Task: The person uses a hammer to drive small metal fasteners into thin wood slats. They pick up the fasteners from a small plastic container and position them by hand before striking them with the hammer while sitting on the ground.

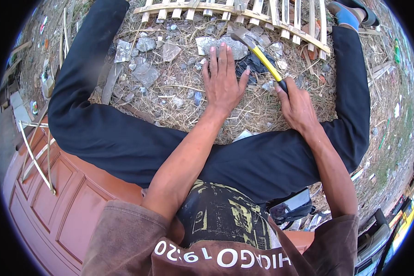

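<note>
Two bare hands show in the head view: the left hand (224, 80) is spread, palm down, its fingertips over a grey stone (238, 49), though contact cannot be confirmed from this angle. The right hand (297, 105) is closed around the black grip of a hammer (267, 65), whose yellow handle slants up and left, positioning the hammer between the stone and a slatted wooden frame (262, 19).
</note>
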